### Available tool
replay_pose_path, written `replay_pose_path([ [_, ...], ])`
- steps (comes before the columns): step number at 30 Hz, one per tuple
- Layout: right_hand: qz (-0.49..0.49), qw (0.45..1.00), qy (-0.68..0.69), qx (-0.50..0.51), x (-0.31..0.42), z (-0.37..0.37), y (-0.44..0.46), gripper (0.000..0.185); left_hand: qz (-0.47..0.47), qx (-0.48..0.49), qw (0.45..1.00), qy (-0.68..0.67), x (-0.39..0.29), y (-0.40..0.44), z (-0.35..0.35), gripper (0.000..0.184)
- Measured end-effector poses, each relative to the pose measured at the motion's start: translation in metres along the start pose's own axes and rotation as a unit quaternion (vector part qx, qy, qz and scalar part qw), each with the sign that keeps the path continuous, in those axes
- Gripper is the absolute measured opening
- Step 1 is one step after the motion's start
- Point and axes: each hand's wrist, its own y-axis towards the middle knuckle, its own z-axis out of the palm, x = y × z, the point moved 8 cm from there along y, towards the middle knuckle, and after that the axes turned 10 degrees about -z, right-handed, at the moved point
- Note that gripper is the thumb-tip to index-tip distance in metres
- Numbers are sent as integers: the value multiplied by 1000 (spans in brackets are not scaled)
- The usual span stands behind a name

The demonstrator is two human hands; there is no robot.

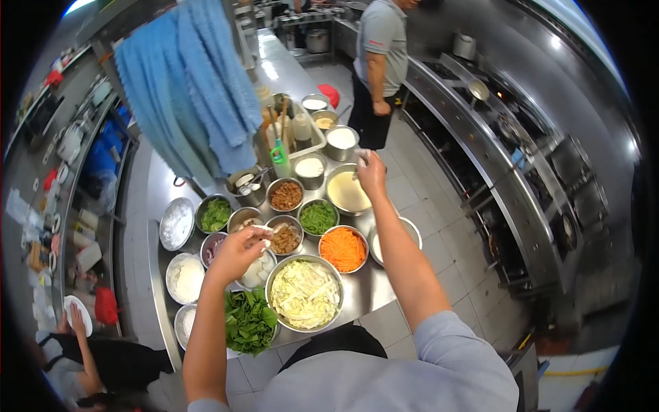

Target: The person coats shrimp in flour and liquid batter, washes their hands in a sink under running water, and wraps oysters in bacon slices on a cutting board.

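My left hand [240,253] is over the bowls at the middle left, its fingers pinched round a small whitish piece [262,227] whose kind I cannot make out. Just beyond its fingertips is a bowl of brown chopped food [285,237]; a bowl of white pieces [259,271] lies partly under the hand. My right hand [371,177] hovers at the right rim of a bowl of pale cream-coloured liquid [349,193]. Its fingers are closed, and what they hold, if anything, is too small to name. Shredded carrot [342,248] and chopped greens [318,217] stand between my hands.
Nearest me are a bowl of shredded cabbage [305,294] and leafy greens [250,321]. Blue towels [189,89] hang over the counter at left. A person [377,62] stands beyond the counter; another person's hands [77,319] hold a plate at lower left. Stoves [501,130] line the right.
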Motion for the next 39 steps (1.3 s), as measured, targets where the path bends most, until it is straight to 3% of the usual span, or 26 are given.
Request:
replay_pose_path([
  [1, -38, 996, -59, -58, 39, -20, 5, 18, 5, -17, 1000, -5, 4, -1, -3, 26],
  [3, -15, 996, -53, -67, 27, -8, -7, 21, 44, -35, 998, 39, 2, 4, -2, 26],
  [4, 10, 992, -109, 57, -21, 29, -28, 21, 51, -14, 997, 49, -4, 7, 6, 26],
  [5, 125, 946, -117, 277, -29, 45, -45, 16, 55, -12, 997, 47, -10, 12, 12, 26],
  [6, 264, 950, 101, 135, -45, 39, -56, 15, 59, -10, 997, 45, -16, 15, 17, 25],
  [7, 367, 876, 313, -22, -59, 38, -69, 15, 70, -2, 998, -4, -16, 24, 24, 24],
  [9, 395, 711, 546, -199, -21, 17, -89, 13, 65, 32, 995, -65, -32, 35, 48, 24],
  [10, 403, 646, 605, -233, -8, 9, -99, 12, 46, 50, 989, -130, -37, 42, 63, 23],
  [12, 354, 611, 661, -253, 28, -28, -117, 17, 40, 106, 970, -216, -45, 62, 100, 24],
  [15, 357, 566, 685, -290, 83, -100, -175, 23, 50, 190, 924, -327, -72, 75, 171, 20],
  [16, 286, 578, 736, -204, 93, -121, -192, 21, 43, 219, 921, -318, -79, 75, 201, 20],
  [20, 239, 579, 741, -241, 119, -271, -296, 20, -9, 362, 899, -247, -112, 51, 349, 13],
  [23, 215, 628, 635, -395, 126, -417, -404, 19, -28, 495, 855, -154, -132, -2, 466, 11],
  [26, 158, 624, 546, -536, 178, -546, -510, 21, -44, 589, 799, -112, -138, -66, 575, 14],
  [28, 85, 652, 454, -601, 227, -611, -573, 20, -53, 628, 772, -86, -134, -113, 642, 14],
  [33, 39, 631, 381, -675, 297, -682, -672, 22, -58, 728, 682, -32, -118, -234, 791, 14],
  [36, 26, 598, 349, -721, 316, -715, -717, 23, -47, 760, 647, 42, -106, -312, 872, 17],
  [39, -56, 595, 356, -719, 344, -760, -761, 23, -60, 763, 633, 115, -85, -383, 948, 18],
])
